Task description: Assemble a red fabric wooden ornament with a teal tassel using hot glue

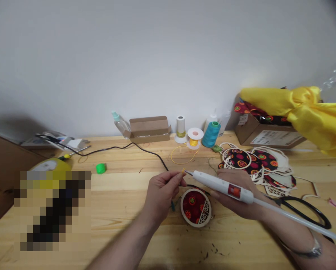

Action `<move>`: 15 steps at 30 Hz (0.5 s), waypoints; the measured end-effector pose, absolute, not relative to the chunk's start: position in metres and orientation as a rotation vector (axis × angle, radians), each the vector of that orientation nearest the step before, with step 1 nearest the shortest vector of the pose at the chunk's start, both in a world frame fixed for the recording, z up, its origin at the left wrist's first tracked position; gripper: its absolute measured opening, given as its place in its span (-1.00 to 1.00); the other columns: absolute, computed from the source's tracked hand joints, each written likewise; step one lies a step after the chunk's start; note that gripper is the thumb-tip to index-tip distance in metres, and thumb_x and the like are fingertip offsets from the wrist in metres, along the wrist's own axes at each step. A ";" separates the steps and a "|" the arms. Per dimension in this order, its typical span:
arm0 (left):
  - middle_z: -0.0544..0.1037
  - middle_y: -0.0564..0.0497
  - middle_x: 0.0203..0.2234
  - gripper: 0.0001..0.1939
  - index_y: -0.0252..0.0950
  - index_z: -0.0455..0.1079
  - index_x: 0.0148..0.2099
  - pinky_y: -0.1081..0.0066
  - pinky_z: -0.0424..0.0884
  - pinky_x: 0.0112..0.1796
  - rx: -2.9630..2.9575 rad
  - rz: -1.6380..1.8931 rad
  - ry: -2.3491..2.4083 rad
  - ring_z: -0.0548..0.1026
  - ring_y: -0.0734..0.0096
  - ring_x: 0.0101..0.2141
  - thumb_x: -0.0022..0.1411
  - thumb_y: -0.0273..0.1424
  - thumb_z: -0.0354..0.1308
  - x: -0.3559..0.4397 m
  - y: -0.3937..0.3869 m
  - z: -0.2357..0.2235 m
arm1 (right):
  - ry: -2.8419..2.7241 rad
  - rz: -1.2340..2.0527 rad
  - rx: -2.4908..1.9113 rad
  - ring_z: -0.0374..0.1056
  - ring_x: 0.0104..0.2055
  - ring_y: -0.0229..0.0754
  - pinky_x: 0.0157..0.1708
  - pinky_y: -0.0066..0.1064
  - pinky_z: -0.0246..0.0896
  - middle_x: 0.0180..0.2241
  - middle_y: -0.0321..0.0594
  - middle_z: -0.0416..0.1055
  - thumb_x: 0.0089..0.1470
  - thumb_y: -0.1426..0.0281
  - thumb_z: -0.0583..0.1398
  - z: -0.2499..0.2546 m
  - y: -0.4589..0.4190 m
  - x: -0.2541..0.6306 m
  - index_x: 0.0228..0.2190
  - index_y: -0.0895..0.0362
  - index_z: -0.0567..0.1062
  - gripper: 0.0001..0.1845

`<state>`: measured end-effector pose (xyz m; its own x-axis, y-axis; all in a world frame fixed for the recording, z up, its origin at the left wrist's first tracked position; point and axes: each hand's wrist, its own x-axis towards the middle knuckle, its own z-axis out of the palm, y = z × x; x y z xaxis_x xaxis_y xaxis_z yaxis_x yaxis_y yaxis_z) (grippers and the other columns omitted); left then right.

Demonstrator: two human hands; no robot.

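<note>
Right in the middle of the frame, the left hand [161, 189] has thumb and forefinger pinched together on a short bit of yellow cord [183, 170], and the right hand [241, 210] is wrapped around a white pen-shaped tool [212, 182], its metal tip right up by the cord; whether they touch, I can't tell. Just below, at lower centre, lies a round ornament [192, 204] with patterned dark red cloth inside a pale rim, flat on the tabletop [123, 240]. Up at centre stand a spool of yellow cord [195, 139] and a blue cone of thread [212, 135], side by side. Over on the right, black-handled scissors [308, 210] lie partly behind the right forearm, below a heap of patterned pieces [265, 159]. And left of centre, there's a small green cap [100, 168].
</note>
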<state>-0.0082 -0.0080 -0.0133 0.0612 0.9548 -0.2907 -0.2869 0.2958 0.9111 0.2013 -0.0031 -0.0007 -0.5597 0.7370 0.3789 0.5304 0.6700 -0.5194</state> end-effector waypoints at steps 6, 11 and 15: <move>0.45 0.05 -0.64 -0.80 -0.39 0.52 -0.43 0.59 -0.13 -0.70 0.793 1.107 1.091 0.05 0.78 -0.74 -0.03 -0.32 0.30 -0.007 -0.009 -0.013 | -2.305 0.497 -0.984 0.12 -0.61 -0.28 -0.60 -0.39 -0.06 -0.67 -0.34 0.19 0.12 0.27 0.08 -0.001 -0.003 0.200 -0.64 0.08 0.24 -0.66; 0.45 0.05 -0.64 -0.82 -0.39 0.52 -0.43 0.59 -0.13 -0.70 0.798 1.101 1.081 0.05 0.77 -0.73 -0.02 -0.33 0.29 -0.007 -0.009 -0.013 | -2.305 0.492 -0.986 0.12 -0.61 -0.27 -0.60 -0.37 -0.05 -0.66 -0.33 0.20 0.12 0.27 0.08 -0.001 -0.003 0.200 -0.63 0.07 0.22 -0.68; 0.46 0.04 -0.62 -0.82 -0.38 0.52 -0.41 0.58 -0.13 -0.70 0.802 1.097 1.079 0.05 0.78 -0.74 -0.02 -0.33 0.29 -0.008 -0.010 -0.014 | -2.311 0.497 -0.974 0.13 -0.60 -0.26 -0.59 -0.38 -0.05 -0.66 -0.34 0.20 0.11 0.30 0.09 0.001 -0.003 0.201 -0.63 0.06 0.21 -0.69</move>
<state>-0.0077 -0.0096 -0.0140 0.0852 0.9582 -0.2732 -0.2892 0.2862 0.9135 0.2006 -0.0032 0.0006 -0.5678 0.7388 0.3631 0.5241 0.6646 -0.5326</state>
